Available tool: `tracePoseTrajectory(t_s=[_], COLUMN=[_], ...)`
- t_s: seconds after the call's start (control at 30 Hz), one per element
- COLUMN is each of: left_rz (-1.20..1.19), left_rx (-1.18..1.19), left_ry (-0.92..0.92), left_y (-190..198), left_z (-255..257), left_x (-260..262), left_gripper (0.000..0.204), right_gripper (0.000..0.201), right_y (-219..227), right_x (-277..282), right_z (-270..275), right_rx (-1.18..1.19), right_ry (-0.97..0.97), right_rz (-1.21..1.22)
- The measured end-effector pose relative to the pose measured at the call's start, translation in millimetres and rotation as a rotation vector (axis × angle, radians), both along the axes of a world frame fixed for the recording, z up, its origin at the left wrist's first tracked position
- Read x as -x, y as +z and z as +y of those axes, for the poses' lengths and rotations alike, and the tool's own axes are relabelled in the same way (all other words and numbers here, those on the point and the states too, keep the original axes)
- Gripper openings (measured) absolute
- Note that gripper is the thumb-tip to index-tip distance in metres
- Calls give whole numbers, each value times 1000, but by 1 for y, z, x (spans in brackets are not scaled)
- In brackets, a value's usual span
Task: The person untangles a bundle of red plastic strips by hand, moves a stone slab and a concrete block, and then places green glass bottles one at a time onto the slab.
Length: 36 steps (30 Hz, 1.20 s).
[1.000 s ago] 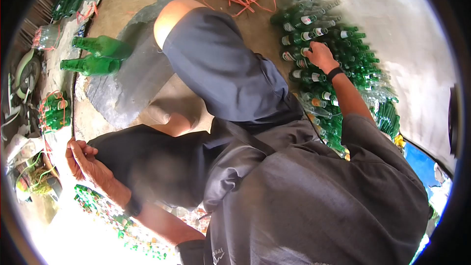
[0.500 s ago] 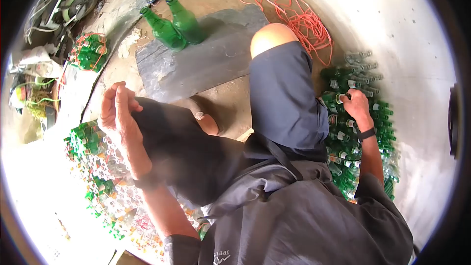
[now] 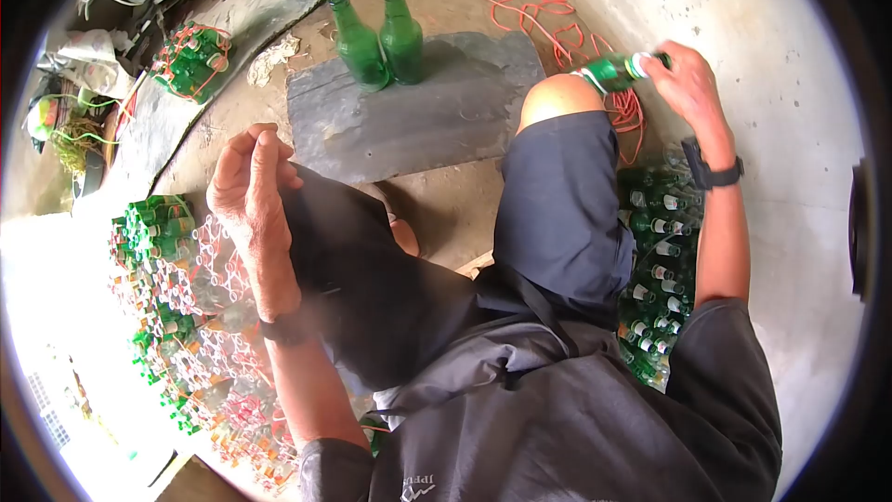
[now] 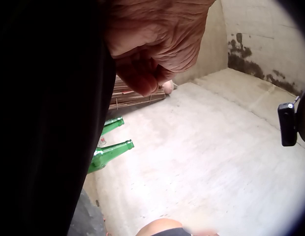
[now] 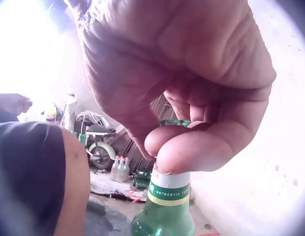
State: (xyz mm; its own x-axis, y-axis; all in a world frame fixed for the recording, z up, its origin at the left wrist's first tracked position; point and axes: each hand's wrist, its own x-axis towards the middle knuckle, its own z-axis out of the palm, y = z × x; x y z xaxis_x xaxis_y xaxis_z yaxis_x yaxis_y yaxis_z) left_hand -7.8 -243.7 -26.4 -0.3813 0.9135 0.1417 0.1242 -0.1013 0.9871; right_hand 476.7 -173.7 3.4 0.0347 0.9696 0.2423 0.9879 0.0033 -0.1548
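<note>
My right hand (image 3: 689, 93) pinches a green glass bottle (image 3: 609, 73) by its neck, over the right knee. In the right wrist view, thumb and fingers close round the neck of this bottle (image 5: 163, 216), just above a white, green and gold label. The bottle tilts with its base toward the slab in the head view. My left hand (image 3: 253, 195) hovers by the left knee, fingers loosely curled, holding nothing. Two green bottles (image 3: 403, 37) stand side by side on a dark stone slab (image 3: 418, 130) in front of me.
Rows of bottles (image 3: 662, 274) line the floor by my right thigh, along a pale wall (image 3: 808, 223). Red plastic cord (image 3: 628, 121) lies tangled beyond the right knee. A tied bundle of green bottles (image 3: 193, 63) sits at the left; many more bottles (image 3: 160, 223) stand behind my left arm.
The right hand has lifted a green bottle out of the rows and carried it forward above the right knee. My head view has turned toward the slab. The left hand stays by the left knee.
</note>
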Motion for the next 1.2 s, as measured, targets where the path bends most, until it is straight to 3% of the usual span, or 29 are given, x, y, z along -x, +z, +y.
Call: tracePoseTrajectory(t_s=[0.23,0.37,0.43,0.57,0.7,0.77,0.8,0.87,1.0,1.2], left_rz=[-23,-30,-34,-48,-42,-45,-47,-59,-92,-73], left_rx=[27,19,24,9,7,5,3,-7,-23,-25], left_ry=[19,14,19,20,17,21,20,10,-4,2], left_y=[4,6,8,8,9,10,10,7,6,7], left_z=[-1,-2,-3,-3,-3,-4,-4,-3,-2,-1], left_x=[1,0,0,0,1,1,1,4,4,0], left_gripper=[18,16,16,14,14,14,14,13,14,14], right_gripper=[28,25,26,24,24,24,24,26,28,32], right_y=[-7,-10,-14,-21,-24,-25,-30,-42,-39,-41], right_x=[62,99,110,133,153,162,162,161,171,178], right_z=[85,106,115,129,137,139,142,146,146,147], right_rx=[41,62,99,109,185,361,364,99,166,218], right_ry=[181,251,409,519,547,445,447,697,668,653], right_rz=[104,108,81,110,138,181,181,93,14,135])
